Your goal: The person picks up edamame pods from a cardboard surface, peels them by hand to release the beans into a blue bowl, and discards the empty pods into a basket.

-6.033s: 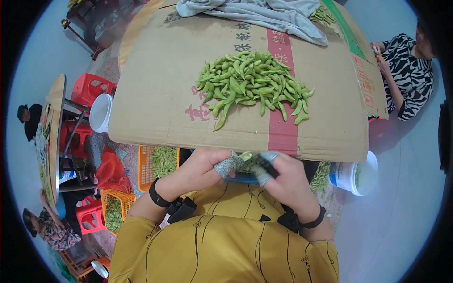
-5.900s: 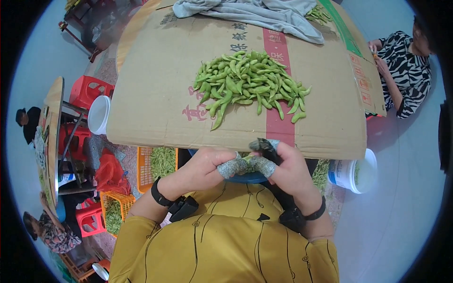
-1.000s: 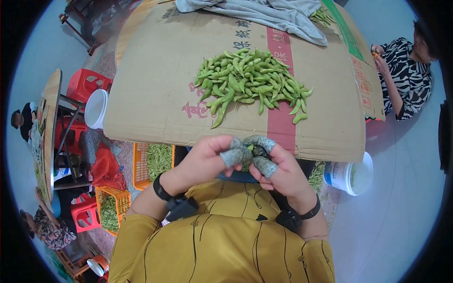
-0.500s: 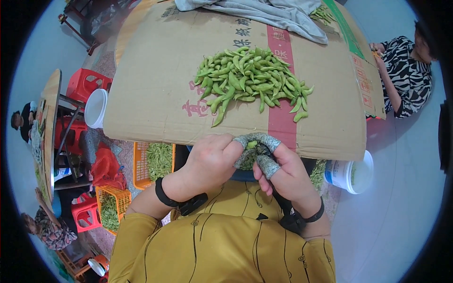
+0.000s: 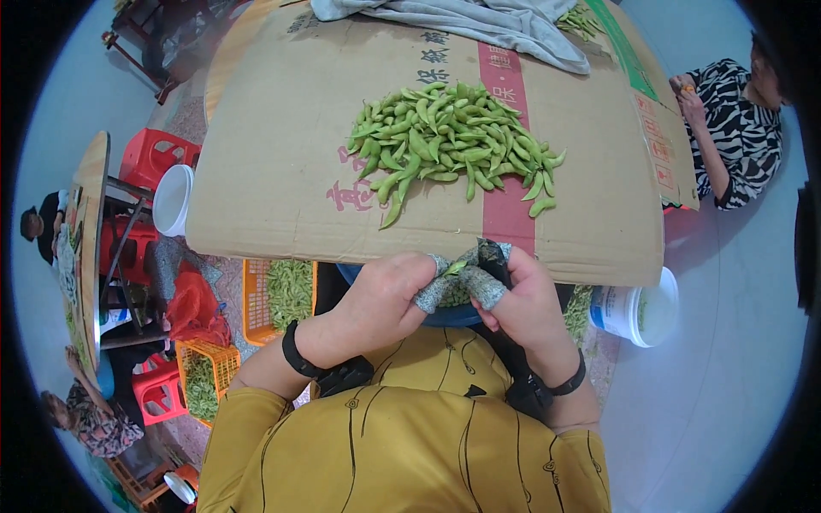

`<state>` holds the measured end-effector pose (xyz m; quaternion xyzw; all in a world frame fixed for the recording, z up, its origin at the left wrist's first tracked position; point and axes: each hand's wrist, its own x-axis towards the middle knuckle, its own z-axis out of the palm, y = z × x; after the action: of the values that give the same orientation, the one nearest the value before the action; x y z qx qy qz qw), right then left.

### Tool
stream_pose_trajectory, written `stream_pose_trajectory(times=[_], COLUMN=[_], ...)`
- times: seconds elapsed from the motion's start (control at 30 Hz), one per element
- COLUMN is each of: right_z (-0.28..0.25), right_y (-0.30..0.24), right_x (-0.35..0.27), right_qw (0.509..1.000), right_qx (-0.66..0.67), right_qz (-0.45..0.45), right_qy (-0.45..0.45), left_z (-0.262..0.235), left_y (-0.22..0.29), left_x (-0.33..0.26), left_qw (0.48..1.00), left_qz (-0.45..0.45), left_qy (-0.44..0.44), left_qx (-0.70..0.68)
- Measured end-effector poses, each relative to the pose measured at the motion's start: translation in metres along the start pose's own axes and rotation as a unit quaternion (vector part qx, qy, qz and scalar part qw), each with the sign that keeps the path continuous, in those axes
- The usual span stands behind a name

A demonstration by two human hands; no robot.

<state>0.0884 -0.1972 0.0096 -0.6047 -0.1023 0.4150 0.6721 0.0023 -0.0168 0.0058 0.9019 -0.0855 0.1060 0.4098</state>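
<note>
- Left hand (image 5: 385, 295), bare palm, grey knitted cots on the fingertips (image 5: 432, 291), curled tight, pinching a small green soybean pod (image 5: 455, 268) together with the other hand.
- Right hand (image 5: 526, 299), same grey knit covers on thumb and forefinger, also curled in, gripping the same pod from the right side.
- Pod sits between the two sets of fingertips, just off the near edge of the cardboard, above a dark blue round basin (image 5: 445, 312) mostly hidden under the hands.
- Flattened brown corrugated cardboard sheet (image 5: 274, 154) serves as the tabletop, red stripe and print on it, matte and creased.
- Heap of green fuzzy soybean pods (image 5: 449, 145), curved, plump, loosely piled mid-sheet, well apart from the hands.
- Crumpled grey cloth (image 5: 479, 21) at the far edge of the sheet.
- Orange plastic lattice crate (image 5: 286, 291) with more pods in it, below the sheet to the left of the hands.
- White plastic bucket (image 5: 637, 308) on the right, round, glossy.
- White round tub (image 5: 171, 198) and red plastic stool (image 5: 150, 154) on the left.
- Black wristbands on both wrists; mustard yellow sleeves with thin dark lines.
- Another person in a black-and-white zebra-patterned top (image 5: 727, 128) at the far right corner.
</note>
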Motion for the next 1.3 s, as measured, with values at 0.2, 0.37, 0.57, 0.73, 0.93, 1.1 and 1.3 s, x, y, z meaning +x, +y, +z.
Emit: stream_pose_trajectory(times=[0.2, 0.37, 0.57, 0.73, 0.93, 1.1, 1.3], right_z=[0.001, -0.005, -0.003, -0.006, -0.003, -0.004, -0.005], right_y=[0.000, 0.001, 0.005, 0.004, 0.007, 0.017, 0.019], right_x=[0.005, 0.007, 0.011, 0.011, 0.009, 0.006, 0.000], right_qw=[1.000, 0.999, 0.997, 0.998, 0.994, 0.982, 0.983], right_qx=[-0.025, -0.043, -0.071, -0.046, -0.047, 0.031, -0.042], right_qz=[-0.014, -0.011, -0.014, -0.001, -0.084, -0.148, -0.175], right_qy=[0.007, -0.004, 0.009, -0.036, -0.044, -0.112, -0.033], left_z=[0.005, 0.003, 0.004, 0.003, -0.012, -0.014, -0.018], left_y=[-0.002, 0.000, 0.001, -0.007, 0.002, -0.007, 0.002], left_x=[-0.004, -0.001, -0.001, 0.000, 0.005, -0.003, -0.001], left_qw=[0.993, 0.994, 0.993, 0.999, 0.873, 0.639, 0.802], left_qz=[0.049, 0.050, 0.037, 0.023, -0.266, -0.320, -0.319], left_qy=[0.023, 0.012, -0.031, -0.034, -0.116, -0.158, -0.170], left_qx=[0.108, 0.094, 0.104, -0.034, -0.393, -0.682, -0.475])
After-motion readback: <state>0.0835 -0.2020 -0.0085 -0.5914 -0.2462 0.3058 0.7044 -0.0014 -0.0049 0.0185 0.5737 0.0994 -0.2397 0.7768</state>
